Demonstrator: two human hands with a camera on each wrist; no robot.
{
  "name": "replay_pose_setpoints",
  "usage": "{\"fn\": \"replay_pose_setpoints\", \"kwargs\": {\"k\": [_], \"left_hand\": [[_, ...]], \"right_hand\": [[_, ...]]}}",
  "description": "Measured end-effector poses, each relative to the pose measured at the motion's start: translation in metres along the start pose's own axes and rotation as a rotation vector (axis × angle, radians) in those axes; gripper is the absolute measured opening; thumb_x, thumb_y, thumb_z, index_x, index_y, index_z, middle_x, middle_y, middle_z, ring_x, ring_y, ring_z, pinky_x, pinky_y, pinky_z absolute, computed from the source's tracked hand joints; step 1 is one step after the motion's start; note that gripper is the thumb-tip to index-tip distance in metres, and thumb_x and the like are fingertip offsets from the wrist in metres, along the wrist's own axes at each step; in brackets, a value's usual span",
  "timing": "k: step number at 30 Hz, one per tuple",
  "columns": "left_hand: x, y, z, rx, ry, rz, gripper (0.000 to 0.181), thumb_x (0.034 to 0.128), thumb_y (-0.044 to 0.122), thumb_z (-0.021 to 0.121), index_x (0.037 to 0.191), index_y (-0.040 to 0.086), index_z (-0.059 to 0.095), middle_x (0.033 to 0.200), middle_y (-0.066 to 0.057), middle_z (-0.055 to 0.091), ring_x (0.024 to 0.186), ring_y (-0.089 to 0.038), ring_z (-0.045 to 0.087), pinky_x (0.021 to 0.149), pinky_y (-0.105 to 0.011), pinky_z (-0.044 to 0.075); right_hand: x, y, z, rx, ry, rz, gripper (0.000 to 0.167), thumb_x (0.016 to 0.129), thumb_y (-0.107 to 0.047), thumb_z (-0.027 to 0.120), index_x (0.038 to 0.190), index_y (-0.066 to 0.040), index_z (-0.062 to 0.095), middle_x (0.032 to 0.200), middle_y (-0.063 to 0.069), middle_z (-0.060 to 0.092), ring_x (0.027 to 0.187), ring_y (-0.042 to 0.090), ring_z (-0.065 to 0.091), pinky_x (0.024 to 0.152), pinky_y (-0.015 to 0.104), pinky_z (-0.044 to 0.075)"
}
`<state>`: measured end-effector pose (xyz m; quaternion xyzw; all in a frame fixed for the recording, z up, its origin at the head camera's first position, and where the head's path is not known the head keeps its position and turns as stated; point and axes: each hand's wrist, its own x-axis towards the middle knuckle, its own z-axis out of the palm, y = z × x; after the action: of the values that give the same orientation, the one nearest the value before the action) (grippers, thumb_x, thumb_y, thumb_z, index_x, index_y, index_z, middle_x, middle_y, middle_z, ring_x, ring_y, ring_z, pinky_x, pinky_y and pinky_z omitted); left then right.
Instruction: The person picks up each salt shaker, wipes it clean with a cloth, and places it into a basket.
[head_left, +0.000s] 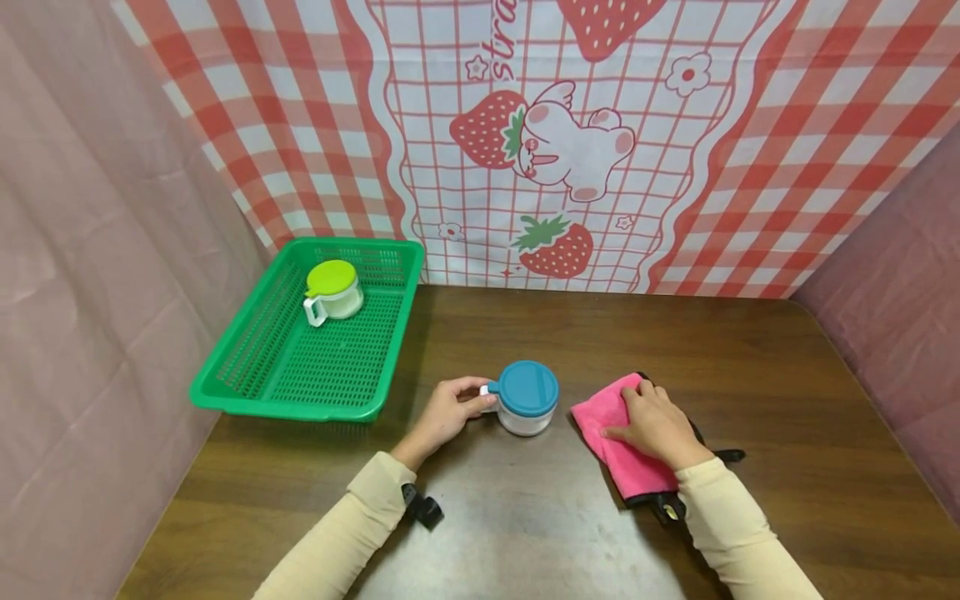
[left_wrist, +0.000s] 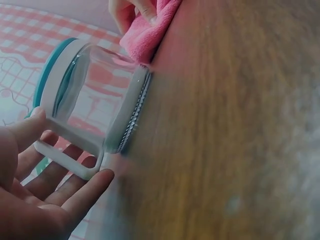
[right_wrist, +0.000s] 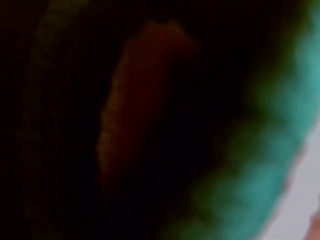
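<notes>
A clear seasoning jar with a blue lid [head_left: 528, 388] and a white handle [left_wrist: 75, 162] stands on the table. My left hand [head_left: 447, 411] holds it by the handle; in the left wrist view the thumb lies on the handle's upper part and the fingers curl behind it. Right of the jar is a folded pink cloth [head_left: 609, 417] with a black edge. My right hand [head_left: 658, 423] grips the cloth from above, thumb and fingertips against it. The right wrist view is mostly dark and blurred, so nothing in it can be made out.
A green plastic basket [head_left: 401, 333] stands at the left on the wooden table [head_left: 787, 375]. Inside it, near the back, is a similar jar with a lime-green lid [head_left: 332, 277]. A checked strawberry curtain [head_left: 420, 158] hangs behind the table, with pink drapes on both sides.
</notes>
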<state>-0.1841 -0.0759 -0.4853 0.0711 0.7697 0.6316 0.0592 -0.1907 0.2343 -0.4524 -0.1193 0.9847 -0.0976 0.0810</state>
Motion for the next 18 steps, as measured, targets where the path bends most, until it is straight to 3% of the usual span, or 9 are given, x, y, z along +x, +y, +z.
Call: {"fn": "replay_pose_setpoints", "kwargs": {"k": [7, 12, 18], "left_hand": [[0.002, 0.003, 0.004, -0.016, 0.051, -0.007, 0.031, 0.0869, 0.003, 0.07, 0.115, -0.01, 0.065, 0.108, -0.028, 0.068, 0.091, -0.018, 0.067, 0.076, -0.038, 0.06], [0.002, 0.006, 0.009, -0.033, 0.105, -0.008, 0.028, 0.085, 0.002, 0.071, 0.111, -0.01, 0.067, 0.105, -0.028, 0.069, 0.088, -0.02, 0.067, 0.075, -0.044, 0.059], [0.0, 0.002, 0.012, -0.015, 0.155, -0.018, 0.023, 0.0842, 0.002, 0.072, 0.105, -0.008, 0.069, 0.098, -0.025, 0.071, 0.077, -0.012, 0.064, 0.07, -0.039, 0.06]], "right_hand": [[0.0, 0.001, 0.0, 0.001, 0.023, -0.003, 0.074, 0.077, -0.041, 0.08, 0.123, 0.011, 0.054, 0.121, 0.036, 0.05, 0.107, 0.047, 0.05, 0.079, 0.06, 0.05], [-0.001, 0.002, 0.001, 0.009, 0.033, -0.005, 0.075, 0.076, -0.041, 0.08, 0.125, 0.01, 0.053, 0.121, 0.036, 0.05, 0.107, 0.047, 0.05, 0.079, 0.06, 0.05], [-0.002, 0.003, 0.003, 0.016, 0.035, -0.006, 0.076, 0.077, -0.041, 0.08, 0.126, 0.01, 0.053, 0.121, 0.036, 0.05, 0.106, 0.047, 0.05, 0.079, 0.06, 0.05]]}}
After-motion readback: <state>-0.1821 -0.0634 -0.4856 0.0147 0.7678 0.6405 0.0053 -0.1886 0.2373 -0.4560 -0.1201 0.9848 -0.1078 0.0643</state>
